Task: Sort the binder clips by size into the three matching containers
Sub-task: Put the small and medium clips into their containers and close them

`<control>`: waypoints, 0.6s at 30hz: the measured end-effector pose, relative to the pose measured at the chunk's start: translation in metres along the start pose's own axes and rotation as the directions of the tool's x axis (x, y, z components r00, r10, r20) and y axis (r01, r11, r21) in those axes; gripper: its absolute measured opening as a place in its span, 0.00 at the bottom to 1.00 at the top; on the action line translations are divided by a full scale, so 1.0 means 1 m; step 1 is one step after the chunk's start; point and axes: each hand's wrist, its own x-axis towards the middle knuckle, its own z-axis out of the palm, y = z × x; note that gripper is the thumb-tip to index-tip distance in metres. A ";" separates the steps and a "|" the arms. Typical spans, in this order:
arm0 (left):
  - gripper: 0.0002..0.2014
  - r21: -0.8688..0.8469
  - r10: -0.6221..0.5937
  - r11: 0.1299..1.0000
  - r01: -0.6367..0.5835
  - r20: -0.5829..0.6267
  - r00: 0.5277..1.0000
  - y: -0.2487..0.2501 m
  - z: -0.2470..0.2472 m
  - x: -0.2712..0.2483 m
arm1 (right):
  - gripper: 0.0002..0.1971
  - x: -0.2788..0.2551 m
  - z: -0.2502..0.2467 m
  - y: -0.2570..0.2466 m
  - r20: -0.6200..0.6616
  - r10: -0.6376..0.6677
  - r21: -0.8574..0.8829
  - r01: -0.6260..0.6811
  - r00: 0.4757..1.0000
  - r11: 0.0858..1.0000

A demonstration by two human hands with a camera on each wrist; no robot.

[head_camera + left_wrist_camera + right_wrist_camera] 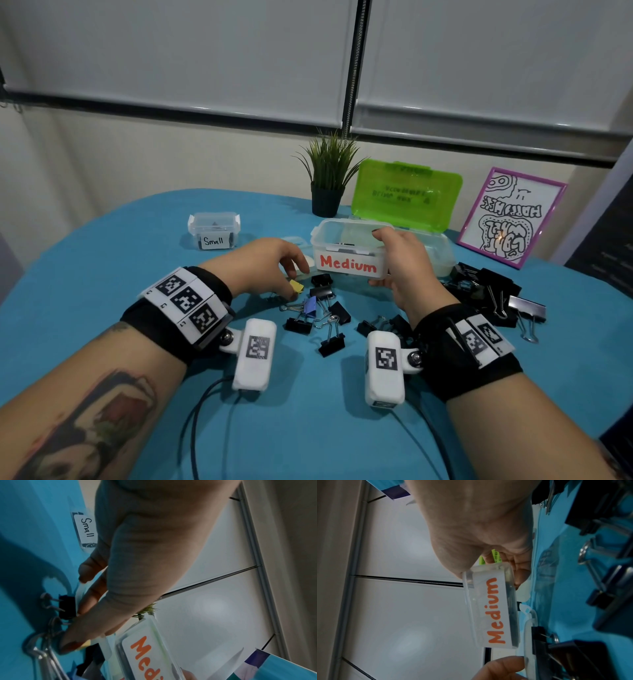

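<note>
Above the clips (315, 308), right grip (400, 263) holds Medium container (349, 263).

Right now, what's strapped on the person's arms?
Each wrist carries a black band with white square-code tags, and a white camera pod bearing one tag on a ball joint, trailing a black cable. The left forearm is tattooed; no sleeves.

The camera on my head looks forward and down over both my forearms at the blue-covered tabletop (102, 260). The one on my left wrist sits close behind my left hand (137, 563), rolled sideways, facing the wall. My right wrist's camera is also rolled. All three share the clear plastic box labelled "Medium" (349, 263) (145, 654) (494, 609).
</note>
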 end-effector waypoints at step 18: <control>0.15 -0.025 0.031 0.999 -0.033 -0.061 0.998 0.003 -0.005 -0.007 | 0.12 -0.002 -0.001 0.001 0.013 -0.001 -0.009 0.001 1.000 1.000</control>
